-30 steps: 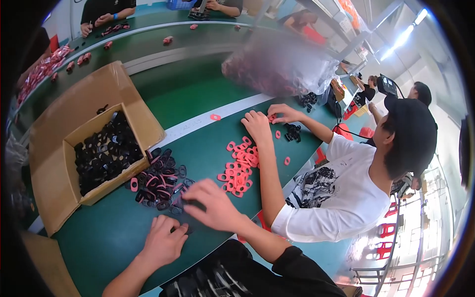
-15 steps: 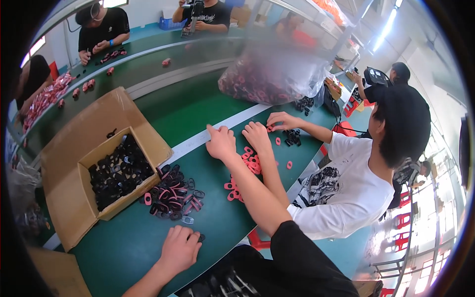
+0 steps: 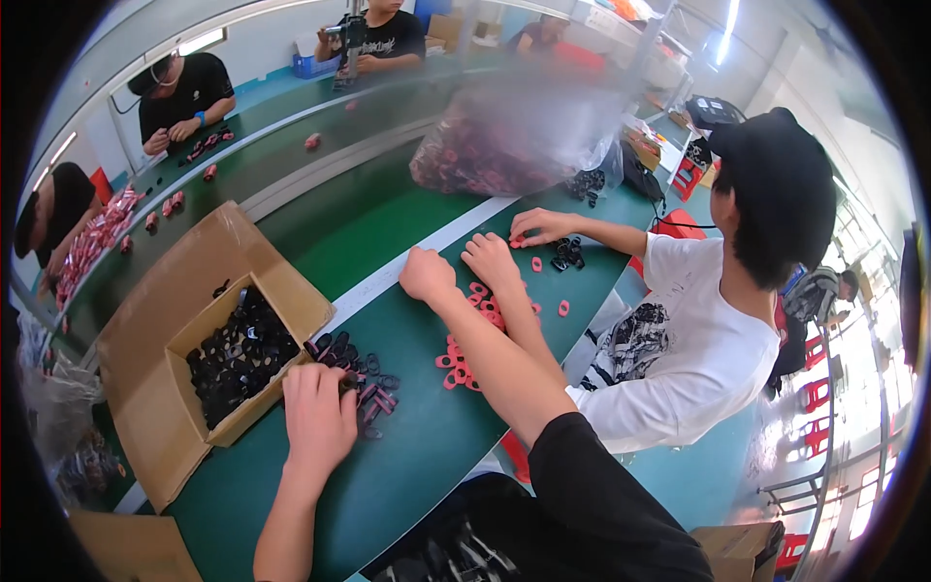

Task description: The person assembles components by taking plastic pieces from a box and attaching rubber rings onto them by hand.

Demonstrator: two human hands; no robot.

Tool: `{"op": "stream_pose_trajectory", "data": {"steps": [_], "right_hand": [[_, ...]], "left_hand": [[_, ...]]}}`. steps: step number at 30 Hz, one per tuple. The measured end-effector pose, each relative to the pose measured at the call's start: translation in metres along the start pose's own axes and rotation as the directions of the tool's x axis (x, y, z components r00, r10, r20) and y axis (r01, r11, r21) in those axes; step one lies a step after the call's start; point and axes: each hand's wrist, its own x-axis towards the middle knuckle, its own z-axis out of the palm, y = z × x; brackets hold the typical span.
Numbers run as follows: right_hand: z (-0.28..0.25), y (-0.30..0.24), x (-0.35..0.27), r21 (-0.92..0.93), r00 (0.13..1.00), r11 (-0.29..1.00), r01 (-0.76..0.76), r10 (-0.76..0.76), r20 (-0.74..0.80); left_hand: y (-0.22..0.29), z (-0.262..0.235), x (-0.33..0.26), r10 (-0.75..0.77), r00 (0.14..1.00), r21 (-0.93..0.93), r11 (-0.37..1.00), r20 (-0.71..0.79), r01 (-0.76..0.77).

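My left hand [image 3: 318, 412] is bent over the left side of a heap of small black and pink oval rings [image 3: 373, 388]. A small dark ring [image 3: 347, 381] shows at its thumb and fingertips. My right hand [image 3: 427, 276] is curled closed at the pale metal strip along the green worktop; whatever its fingers hold is hidden. Close to my right forearm lies a scatter of pink oval rings [image 3: 456, 364]. Beside the heap, a cardboard box [image 3: 225, 424] holds many black oval parts [image 3: 242, 349].
A co-worker in white [image 3: 679, 339] sits at my right, one hand [image 3: 492, 260] next to mine, the other [image 3: 543, 226] at a pink ring. A large clear bag [image 3: 504, 145] of pink parts stands behind. Flattened cardboard [image 3: 145, 339] lies under the box. Other people work across the bench.
My left hand has moved up and left, from the bare worktop to the heap. My right hand's extended index finger has curled in. The whole view has shifted slightly.
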Motion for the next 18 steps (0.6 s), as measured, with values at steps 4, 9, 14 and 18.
{"op": "stream_pose_trajectory", "data": {"steps": [4, 9, 14, 18], "right_hand": [[0.01, 0.0, -0.023, 0.084, 0.992, 0.996, -0.005, 0.015, -0.124], [0.011, 0.013, -0.07, 0.473, 0.897, 0.799, 0.371, -0.177, -0.406], [-0.019, -0.001, -0.21, 0.934, 0.957, 0.358, 0.007, -0.274, 0.098], [0.004, 0.017, -0.261, 0.789, 0.914, 0.603, 0.119, -0.376, 0.15]], "left_hand": [[-0.013, 0.012, 0.0, -0.077, 0.99, 0.127, 0.99, 0.114, 0.063], [-0.033, -0.034, 0.009, -0.084, 0.993, 0.077, 0.993, -0.083, 0.091], [-0.139, -0.057, -0.011, -0.377, 0.924, 0.275, 0.884, -0.058, 0.378], [-0.146, -0.054, -0.003, -0.538, 0.828, 0.332, 0.819, 0.161, 0.468]]}}
